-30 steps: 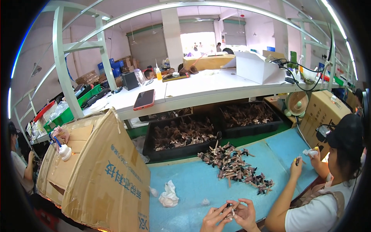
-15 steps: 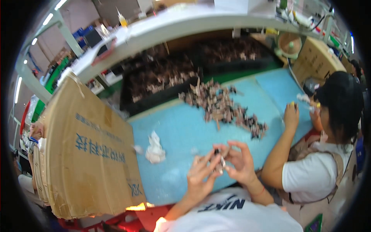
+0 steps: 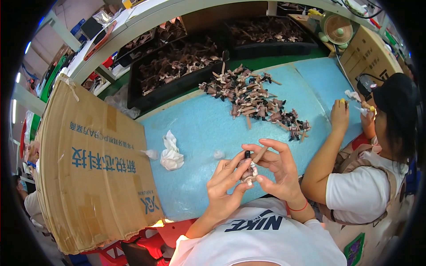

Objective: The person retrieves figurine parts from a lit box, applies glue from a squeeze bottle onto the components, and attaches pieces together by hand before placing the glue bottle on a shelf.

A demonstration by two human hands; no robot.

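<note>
A small figurine [image 3: 249,172] in brown and white, with a black part at its top and a brown flat piece sticking out to one side, is held between my two hands just above the near edge of the blue table mat [image 3: 199,195]. My left hand [image 3: 225,181] pinches it from the left with bent fingers. From the right, my right hand [image 3: 280,174] grips it with thumb and fingers, partly covering its side. Beyond my hands, a heap of similar figurines [image 3: 248,95] spreads across the mat.
A crumpled white tissue [image 3: 171,153] lies left of my hands, by a tall cardboard sheet [image 3: 106,177]. Black bins [image 3: 133,95] full of figurines stand at the back. At the right, a co-worker [image 3: 355,195] holds small items. A fan [image 3: 337,30] stands far right.
The view has tilted and sharpened, so the table and bins sit higher in it. Both hands still hold the figurine, now more upright and more plainly seen.
</note>
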